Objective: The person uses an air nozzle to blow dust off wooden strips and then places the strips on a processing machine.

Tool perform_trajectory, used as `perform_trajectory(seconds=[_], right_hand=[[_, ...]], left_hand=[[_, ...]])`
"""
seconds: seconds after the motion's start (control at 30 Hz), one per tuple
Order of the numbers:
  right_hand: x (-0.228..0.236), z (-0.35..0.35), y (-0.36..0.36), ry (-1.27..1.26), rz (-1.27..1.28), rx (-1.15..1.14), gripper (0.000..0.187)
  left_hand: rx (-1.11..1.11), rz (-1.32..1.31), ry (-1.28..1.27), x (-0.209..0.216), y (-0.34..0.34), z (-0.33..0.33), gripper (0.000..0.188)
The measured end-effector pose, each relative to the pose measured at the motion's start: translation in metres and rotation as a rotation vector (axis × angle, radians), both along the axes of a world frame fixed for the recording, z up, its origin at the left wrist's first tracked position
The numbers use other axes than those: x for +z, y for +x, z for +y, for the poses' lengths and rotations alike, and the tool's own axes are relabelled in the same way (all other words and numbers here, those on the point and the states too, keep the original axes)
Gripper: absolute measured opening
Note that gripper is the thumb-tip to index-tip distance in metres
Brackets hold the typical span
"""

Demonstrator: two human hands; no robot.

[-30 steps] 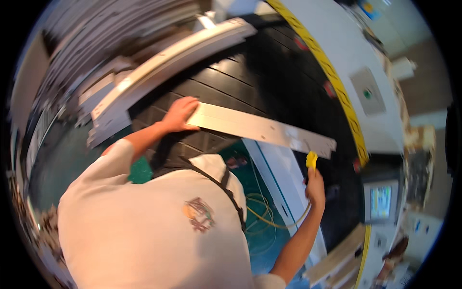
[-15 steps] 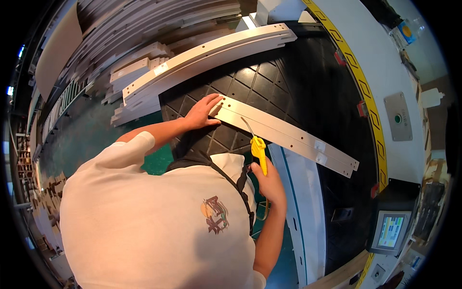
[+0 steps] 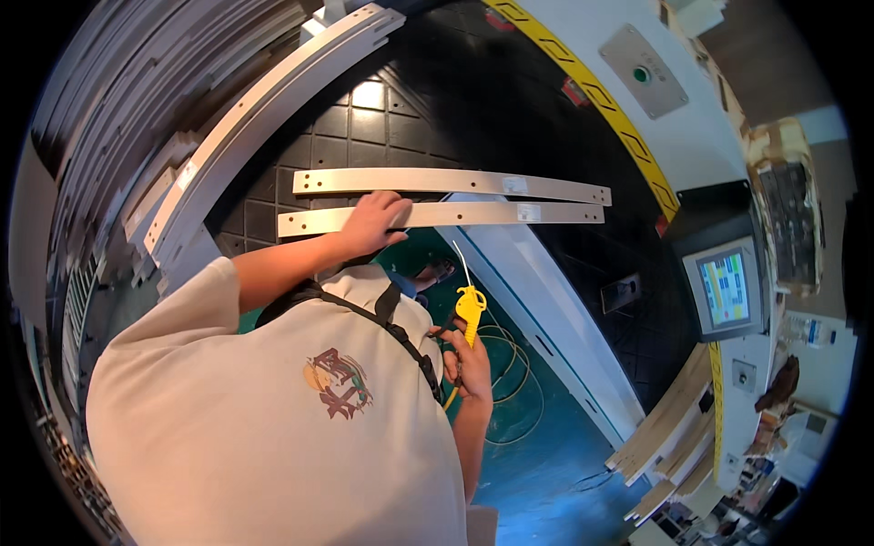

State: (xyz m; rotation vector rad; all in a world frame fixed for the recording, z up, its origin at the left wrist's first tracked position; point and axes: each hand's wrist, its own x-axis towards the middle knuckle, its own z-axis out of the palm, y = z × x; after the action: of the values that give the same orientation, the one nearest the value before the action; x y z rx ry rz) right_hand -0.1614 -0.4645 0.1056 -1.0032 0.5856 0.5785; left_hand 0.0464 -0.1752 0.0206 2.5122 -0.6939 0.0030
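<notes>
Two long pale boards with drilled holes and small labels lie crosswise on the black tabletop. A narrow gap parts the far board (image 3: 391, 181) from the near board (image 3: 492, 214). My left hand (image 3: 371, 225) is closed over the near board left of its middle, fingers reaching past its far edge and thumb on the near side. In my right hand (image 3: 471, 366) is a yellow air blow gun (image 3: 470, 309), its thin bent nozzle pointing up toward the near board without touching it. A hose runs down from its handle.
More long boards (image 3: 246, 118) are stacked at the left. A white machine beam (image 3: 555, 309) crosses at right, beside a screen (image 3: 726, 285) and yellow-marked rail (image 3: 592, 82). Loose hose (image 3: 523, 382) coils above the green floor. Timber pieces (image 3: 669, 419) sit at lower right.
The two boards, side by side before, now lie apart and more level across my view. My left hand has shifted from their left end onto the near one. The view has turned.
</notes>
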Motion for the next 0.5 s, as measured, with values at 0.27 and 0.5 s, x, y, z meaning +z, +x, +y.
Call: perform_trajectory(seconds=[0.27,0.5], right_hand=[[-0.011,0.004,-0.039,-0.079,-0.014,-0.2,0.048],[-0.019,0.01,-0.068,-0.141,-0.007,-0.358,0.045]], left_hand=[[0.016,0.084,0.062,-0.001,0.023,-0.061,0.066],[0.01,0.003,-0.034,0.04,0.079,-0.051,0.059]])
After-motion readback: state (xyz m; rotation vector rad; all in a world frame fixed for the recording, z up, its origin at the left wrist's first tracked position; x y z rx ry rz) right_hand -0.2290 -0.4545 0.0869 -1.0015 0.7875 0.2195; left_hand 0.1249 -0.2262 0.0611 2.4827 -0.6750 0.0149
